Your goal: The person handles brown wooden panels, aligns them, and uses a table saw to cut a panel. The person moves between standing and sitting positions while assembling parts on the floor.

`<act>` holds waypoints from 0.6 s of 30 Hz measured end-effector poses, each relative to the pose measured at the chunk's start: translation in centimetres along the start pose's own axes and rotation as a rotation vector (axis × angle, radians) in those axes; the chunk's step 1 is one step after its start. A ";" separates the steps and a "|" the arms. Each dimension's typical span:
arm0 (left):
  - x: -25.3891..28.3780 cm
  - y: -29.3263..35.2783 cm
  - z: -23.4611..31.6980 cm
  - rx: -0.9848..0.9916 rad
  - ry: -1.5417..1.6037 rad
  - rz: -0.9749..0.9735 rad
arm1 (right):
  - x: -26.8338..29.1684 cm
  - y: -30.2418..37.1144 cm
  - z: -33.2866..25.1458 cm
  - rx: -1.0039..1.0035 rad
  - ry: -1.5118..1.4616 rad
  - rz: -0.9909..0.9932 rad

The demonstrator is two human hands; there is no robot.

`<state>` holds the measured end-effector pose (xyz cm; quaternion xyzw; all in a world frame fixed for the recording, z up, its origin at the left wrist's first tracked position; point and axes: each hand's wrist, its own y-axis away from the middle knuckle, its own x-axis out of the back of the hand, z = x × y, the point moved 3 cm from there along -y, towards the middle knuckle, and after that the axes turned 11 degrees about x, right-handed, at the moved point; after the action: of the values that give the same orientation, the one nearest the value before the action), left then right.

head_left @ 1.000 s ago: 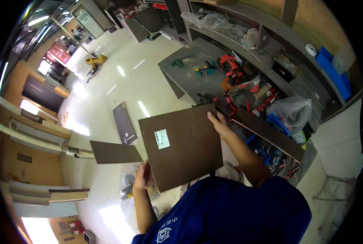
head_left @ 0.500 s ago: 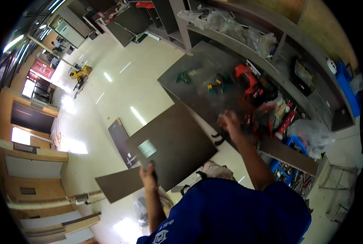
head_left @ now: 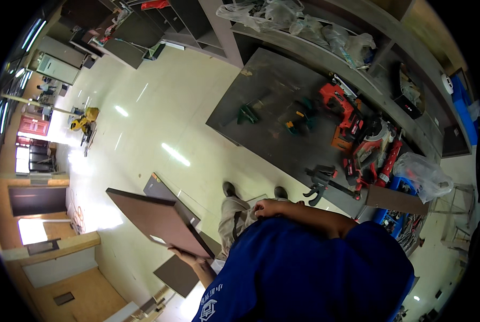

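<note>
A flat brown panel (head_left: 156, 220) is tilted up on edge at my left side. My left hand (head_left: 189, 257) grips it along its lower edge, with a small white label beside the fingers. My right hand (head_left: 269, 208) is drawn in at my waist, in front of the beige trousers. Its fingers are curled closed, and whatever they may hold is hidden. To the right of that hand, a black bar clamp (head_left: 321, 181) lies along the front edge of the dark workbench (head_left: 245, 137).
Red power tools (head_left: 339, 107), green tools (head_left: 248, 114) and a blue crate (head_left: 395, 206) crowd the bench. Behind it runs a shelf with plastic bags (head_left: 304, 27). Another board (head_left: 164, 188) lies on the floor past the panel; a smaller brown board (head_left: 178, 276) is below it.
The panel has swung from nearly face-on to steeply tilted and moved left with my left hand. My right hand has come back from over the bench to my waist.
</note>
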<state>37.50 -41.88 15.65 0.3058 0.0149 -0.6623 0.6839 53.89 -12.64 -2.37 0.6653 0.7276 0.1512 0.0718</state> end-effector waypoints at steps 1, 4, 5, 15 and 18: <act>-0.4 -3.3 -0.3 0.076 0.138 -0.103 | 1.2 -1.5 0.2 -0.005 -0.024 0.063; -3.4 -13.1 0.0 0.381 0.587 -0.951 | 6.2 -5.0 -1.8 -0.176 -0.279 0.236; -5.7 -16.5 0.2 0.485 0.689 -0.955 | 8.1 -6.1 0.6 -0.187 -0.240 0.356; -22.5 -31.2 8.5 1.071 0.732 -1.150 | 20.6 -14.8 -0.9 -0.313 0.528 1.142; -22.2 -31.7 9.2 1.151 0.713 -1.138 | 24.3 -19.5 -4.8 -0.587 0.643 1.097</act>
<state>2.24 -23.99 19.89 0.7371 0.0414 -0.6723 -0.0549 31.38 9.52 -1.65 0.8119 0.2011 0.5451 -0.0568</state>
